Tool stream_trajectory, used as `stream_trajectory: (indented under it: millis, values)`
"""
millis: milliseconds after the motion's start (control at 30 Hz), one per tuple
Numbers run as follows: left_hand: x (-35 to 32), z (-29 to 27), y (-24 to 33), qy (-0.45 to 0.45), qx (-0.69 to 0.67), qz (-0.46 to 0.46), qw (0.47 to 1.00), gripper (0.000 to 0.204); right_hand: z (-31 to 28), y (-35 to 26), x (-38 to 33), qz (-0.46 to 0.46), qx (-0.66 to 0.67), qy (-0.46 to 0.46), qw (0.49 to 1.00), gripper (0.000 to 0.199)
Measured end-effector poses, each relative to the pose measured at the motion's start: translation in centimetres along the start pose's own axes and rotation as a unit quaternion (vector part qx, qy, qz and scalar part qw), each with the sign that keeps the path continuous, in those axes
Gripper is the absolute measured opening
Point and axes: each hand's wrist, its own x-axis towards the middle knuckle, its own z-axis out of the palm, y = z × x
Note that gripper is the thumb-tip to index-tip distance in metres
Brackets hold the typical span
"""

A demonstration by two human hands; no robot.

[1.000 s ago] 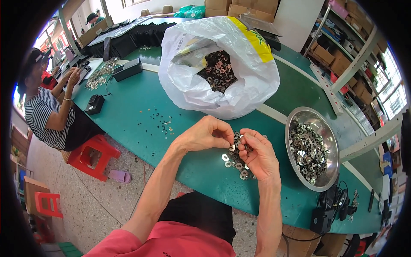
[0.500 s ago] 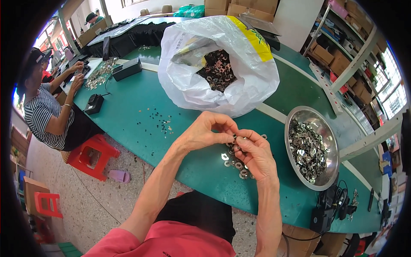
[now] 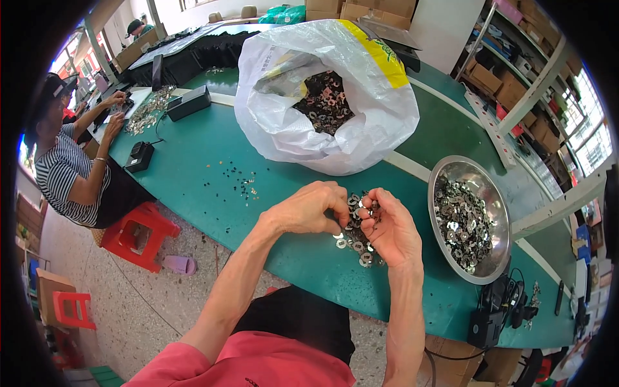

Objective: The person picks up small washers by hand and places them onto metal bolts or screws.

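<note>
My right hand (image 3: 394, 231) is turned partly palm up, its curled fingers holding several small metal pieces (image 3: 373, 210). My left hand (image 3: 308, 208) is just to the left, its fingers bent down at the edge of a loose pile of ring-shaped metal pieces (image 3: 356, 245) on the table. Its fingertips are pressed together, and anything between them is too small to make out. The pile lies under and between both hands, partly hidden by them. Some pieces are shiny, others dark.
A white woven sack (image 3: 329, 151) of similar pieces stands open beyond my hands. At right, a steel bowl (image 3: 436, 226) holds many more. Small black bits (image 3: 240, 184) lie scattered to the left. Black adapters with cables (image 3: 487, 326) sit near right; a co-worker (image 3: 77, 174) sits far left.
My hands have parted from where their fingertips met. The left has lowered to the pile's edge, while the right has turned and opened slightly, showing the pieces in it.
</note>
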Motion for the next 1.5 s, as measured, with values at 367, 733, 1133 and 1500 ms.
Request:
stream_trajectory:
  millis: [367, 733, 1133, 1500]
  values:
    - [0.3, 0.0, 0.2, 0.095, -0.068, -0.039, 0.992, 0.010, 0.1, -0.1, -0.1, -0.011, -0.051, 0.015, 0.999, 0.015]
    - [0.3, -0.1, 0.6, 0.138, -0.094, -0.073, 0.983, 0.010, 0.2, -0.2, -0.2, -0.008, -0.053, 0.020, 0.998, 0.015]
    - [0.2, -0.5, 0.5, 0.155, -0.211, -0.099, 0.960, 0.007, 0.2, 0.1, -0.2, -0.019, -0.112, 0.047, 0.992, 0.018]
    - [0.4, 0.1, 0.6, 0.185, -0.199, -0.019, 0.962, 0.008, 0.9, 0.7, -0.1, 0.019, -0.133, 0.010, 0.991, 0.019]
